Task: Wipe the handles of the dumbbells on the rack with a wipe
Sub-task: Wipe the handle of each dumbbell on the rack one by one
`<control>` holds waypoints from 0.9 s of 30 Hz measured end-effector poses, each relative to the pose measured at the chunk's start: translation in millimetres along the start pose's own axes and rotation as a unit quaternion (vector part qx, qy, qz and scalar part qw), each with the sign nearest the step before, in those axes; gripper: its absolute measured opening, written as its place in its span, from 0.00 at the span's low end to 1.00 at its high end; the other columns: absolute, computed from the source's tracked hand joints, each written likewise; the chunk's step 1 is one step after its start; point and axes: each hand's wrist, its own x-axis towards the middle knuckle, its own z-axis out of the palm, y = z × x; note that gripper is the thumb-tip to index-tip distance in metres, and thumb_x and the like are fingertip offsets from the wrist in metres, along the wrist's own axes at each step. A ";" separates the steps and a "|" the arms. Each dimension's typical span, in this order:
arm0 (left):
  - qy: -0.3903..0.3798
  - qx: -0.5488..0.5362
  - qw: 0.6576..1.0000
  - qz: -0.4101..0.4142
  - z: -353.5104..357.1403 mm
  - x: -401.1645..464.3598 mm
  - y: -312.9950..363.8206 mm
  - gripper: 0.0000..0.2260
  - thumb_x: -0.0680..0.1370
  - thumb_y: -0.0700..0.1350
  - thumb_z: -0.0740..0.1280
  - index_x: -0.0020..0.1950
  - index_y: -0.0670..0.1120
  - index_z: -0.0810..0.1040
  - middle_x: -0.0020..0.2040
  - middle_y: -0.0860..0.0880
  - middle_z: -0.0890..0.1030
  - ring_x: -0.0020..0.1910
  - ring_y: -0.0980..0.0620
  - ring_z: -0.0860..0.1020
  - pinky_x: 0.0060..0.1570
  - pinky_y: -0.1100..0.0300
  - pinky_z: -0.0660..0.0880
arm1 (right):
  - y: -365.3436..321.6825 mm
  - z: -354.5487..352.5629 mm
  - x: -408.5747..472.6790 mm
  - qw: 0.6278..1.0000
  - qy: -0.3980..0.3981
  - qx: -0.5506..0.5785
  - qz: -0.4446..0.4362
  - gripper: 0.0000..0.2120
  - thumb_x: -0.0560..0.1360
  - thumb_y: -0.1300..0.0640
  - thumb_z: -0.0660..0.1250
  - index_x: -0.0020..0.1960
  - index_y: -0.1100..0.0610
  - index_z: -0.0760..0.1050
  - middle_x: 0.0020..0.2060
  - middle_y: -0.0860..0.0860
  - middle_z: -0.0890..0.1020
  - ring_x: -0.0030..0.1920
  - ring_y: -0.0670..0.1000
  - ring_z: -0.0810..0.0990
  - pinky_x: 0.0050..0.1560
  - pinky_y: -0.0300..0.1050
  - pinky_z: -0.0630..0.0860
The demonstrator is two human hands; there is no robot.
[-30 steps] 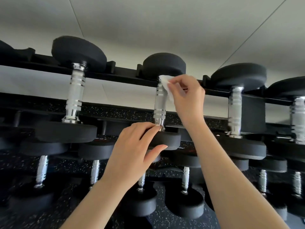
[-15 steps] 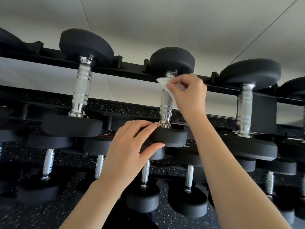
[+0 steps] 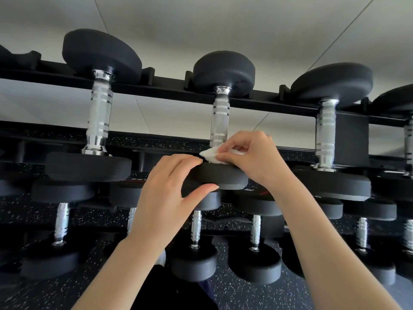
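A black rack carries dumbbells with black heads and knurled chrome handles. My right hand pinches a white wipe against the near end of the middle top-row dumbbell's handle, just above its near head. My left hand grips that near head, fingers on top and thumb underneath. A neighbouring handle stands to the left and another to the right, both uncovered.
A lower row holds several smaller dumbbells beneath my forearms. Speckled black rubber floor shows below. A pale wall lies behind the rack. More dumbbells run off both side edges.
My right hand has slid the wipe from the far end of the middle handle to its near end. My left hand stays on the near head. The camera has drawn closer.
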 end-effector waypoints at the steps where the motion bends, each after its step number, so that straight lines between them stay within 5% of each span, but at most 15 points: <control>1: -0.001 -0.001 1.000 0.000 -0.5 0.0 0.2 0.20 0.73 0.57 0.68 0.57 0.45 0.80 0.54 0.54 0.78 0.55 0.54 0.74 0.57 0.59 0.70 | 3.2 -2.7 -0.9 1.000 -0.010 0.013 0.008 0.03 0.67 0.58 0.76 0.38 0.52 0.82 0.36 0.45 0.82 0.39 0.45 0.79 0.42 0.29 0.72; 4: -0.004 0.002 1.000 0.002 -1.0 -0.2 0.3 0.20 0.73 0.57 0.68 0.57 0.45 0.80 0.54 0.54 0.78 0.54 0.54 0.75 0.57 0.61 0.70 | 13.2 -7.4 -4.2 0.997 -0.023 0.064 0.023 0.03 0.69 0.59 0.74 0.39 0.54 0.82 0.36 0.49 0.84 0.40 0.50 0.83 0.44 0.35 0.77; 7: -0.006 0.005 1.000 0.000 -0.9 0.2 -0.3 0.19 0.73 0.57 0.69 0.57 0.45 0.79 0.54 0.54 0.78 0.54 0.54 0.74 0.57 0.64 0.69 | 18.3 -4.4 -4.2 0.995 -0.003 0.094 0.044 0.02 0.68 0.60 0.75 0.39 0.57 0.82 0.35 0.46 0.84 0.36 0.43 0.82 0.41 0.32 0.75; 18: -0.004 -0.002 1.000 0.003 0.0 0.5 -1.2 0.20 0.73 0.58 0.68 0.57 0.45 0.79 0.54 0.55 0.77 0.55 0.52 0.75 0.57 0.67 0.69 | 10.4 11.5 9.7 0.960 0.143 0.223 0.096 0.03 0.68 0.60 0.75 0.37 0.57 0.81 0.33 0.51 0.83 0.34 0.46 0.79 0.38 0.38 0.74; 27: -0.021 -0.002 1.000 -0.015 -1.9 1.0 -0.5 0.20 0.73 0.59 0.67 0.57 0.48 0.78 0.54 0.58 0.76 0.56 0.56 0.73 0.57 0.75 0.64 | -5.8 7.4 51.6 0.931 0.217 0.286 0.067 0.04 0.70 0.62 0.72 0.38 0.54 0.80 0.38 0.52 0.84 0.41 0.51 0.81 0.49 0.50 0.80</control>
